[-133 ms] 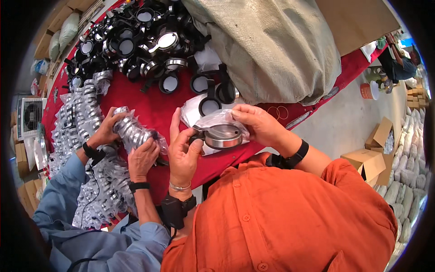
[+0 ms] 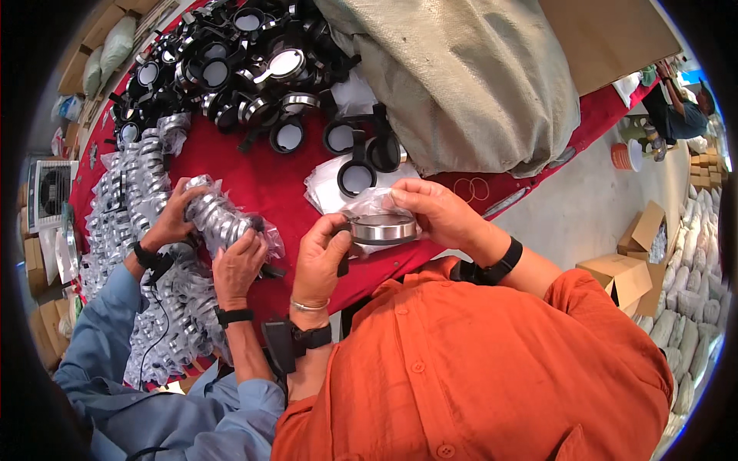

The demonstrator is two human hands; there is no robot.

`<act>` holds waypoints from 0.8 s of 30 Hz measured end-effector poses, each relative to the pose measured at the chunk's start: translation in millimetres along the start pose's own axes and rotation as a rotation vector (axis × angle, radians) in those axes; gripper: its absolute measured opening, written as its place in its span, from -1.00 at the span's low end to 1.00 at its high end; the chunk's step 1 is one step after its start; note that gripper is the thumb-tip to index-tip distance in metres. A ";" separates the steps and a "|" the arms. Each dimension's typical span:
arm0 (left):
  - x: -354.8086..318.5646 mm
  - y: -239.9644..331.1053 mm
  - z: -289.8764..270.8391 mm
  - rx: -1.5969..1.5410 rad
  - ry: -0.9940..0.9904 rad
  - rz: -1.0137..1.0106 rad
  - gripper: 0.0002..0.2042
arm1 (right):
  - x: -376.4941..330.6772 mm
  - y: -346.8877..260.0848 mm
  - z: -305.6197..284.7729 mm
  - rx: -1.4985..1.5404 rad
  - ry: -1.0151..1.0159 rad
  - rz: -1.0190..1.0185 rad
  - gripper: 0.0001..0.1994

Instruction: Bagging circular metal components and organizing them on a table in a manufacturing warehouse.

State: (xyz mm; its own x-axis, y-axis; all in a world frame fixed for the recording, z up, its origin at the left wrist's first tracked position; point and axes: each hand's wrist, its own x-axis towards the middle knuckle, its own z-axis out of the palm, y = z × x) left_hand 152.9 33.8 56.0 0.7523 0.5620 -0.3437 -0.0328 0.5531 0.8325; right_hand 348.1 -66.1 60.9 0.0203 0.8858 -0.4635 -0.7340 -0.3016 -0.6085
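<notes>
A round piece with a shiny steel band (image 2: 383,230) and a short black handle is between my hands, above the table's front edge. My left hand (image 2: 317,257) is closed on its black handle at the left. At the far side, my right hand (image 2: 440,209) pinches a clear plastic bag (image 2: 367,202), which lies partly over the round piece. Just beyond lie a stack of white sheets (image 2: 324,184) and a black ring-shaped piece with a white disc (image 2: 357,178). How far the bag covers the steel-banded piece is hard to tell.
To my left, a co-worker's hands (image 2: 240,265) grip a row of bagged steel-banded pieces. Many wrapped ones (image 2: 115,207) line the red cloth (image 2: 246,177). Black pieces (image 2: 219,73) pile up at the back, beside a big woven sack (image 2: 469,84). Cartons (image 2: 621,278) stand at right.
My left hand has turned and its raised finger has folded in. The steel-banded piece has tilted more edge-on, and the bag has drawn toward its far side.
</notes>
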 end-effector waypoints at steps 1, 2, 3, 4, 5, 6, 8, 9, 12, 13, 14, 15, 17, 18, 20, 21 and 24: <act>-0.6 -4.2 1.4 -0.001 -0.001 0.000 -0.82 | -2.2 -2.5 0.7 -0.043 -0.004 0.005 -0.81; -0.5 -6.3 5.9 0.001 0.077 0.079 -0.82 | -4.8 -5.1 1.1 -0.086 -0.005 0.010 -0.82; 0.0 -7.6 8.4 0.003 0.154 0.158 -0.82 | -5.2 -7.0 2.6 -0.086 -0.002 0.010 -0.82; 1.1 -7.7 7.3 0.027 0.159 0.225 -0.79 | -4.4 -8.6 4.8 -0.224 0.113 -0.069 -0.83; 0.6 -7.0 9.1 0.027 0.160 0.226 -0.79 | -3.4 -9.6 7.6 -0.361 0.224 -0.148 -0.85; -0.1 -6.0 12.8 0.033 0.169 0.256 -0.75 | -4.0 -9.5 9.6 -0.408 0.264 -0.194 -0.85; 0.1 -4.8 16.3 0.090 0.163 0.311 -0.61 | -5.4 -10.0 11.1 -0.512 0.320 -0.251 -0.86; -0.6 -3.0 19.2 0.089 0.164 0.312 -0.61 | -5.7 -9.5 11.7 -0.616 0.377 -0.307 -0.86; -1.4 -1.2 24.4 0.128 0.270 0.332 -0.59 | -6.3 -2.0 14.6 -0.497 0.293 -0.352 -0.89; -0.5 -6.5 21.9 0.373 0.359 0.382 -0.59 | -9.9 0.5 20.5 -0.645 0.315 -0.348 -0.91; 0.1 -11.8 19.1 0.619 0.447 0.429 -0.60 | -12.0 3.7 27.7 -0.747 0.287 -0.403 -0.90; 2.4 -17.6 17.0 0.618 0.449 0.429 -0.60 | -13.1 6.1 35.3 -0.848 0.259 -0.459 -0.89; 6.6 -26.0 17.5 0.746 0.485 0.583 -0.64 | -12.5 4.8 49.9 -0.944 0.264 -0.398 -0.90; 4.5 -26.0 20.0 0.775 0.469 0.506 -0.67 | -9.2 5.5 55.4 -1.034 0.164 -0.556 -0.91; 3.8 -23.5 21.7 0.676 0.478 0.360 -0.65 | 2.4 11.9 58.0 -1.112 -0.004 -0.723 -0.90; 4.6 -23.3 18.6 0.589 0.480 0.283 -0.62 | 3.6 14.4 57.7 -1.113 -0.005 -0.721 -0.90; 6.4 -23.9 7.6 0.719 0.486 0.421 -0.56 | 4.2 23.2 57.5 -1.180 -0.107 -0.694 -0.89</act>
State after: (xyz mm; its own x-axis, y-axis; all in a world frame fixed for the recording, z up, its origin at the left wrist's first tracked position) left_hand 163.5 19.5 37.2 0.4109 0.9110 0.0361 0.2952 -0.1704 0.9401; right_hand 292.1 -49.1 82.0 0.0517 0.9829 0.1769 0.4141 0.1401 -0.8994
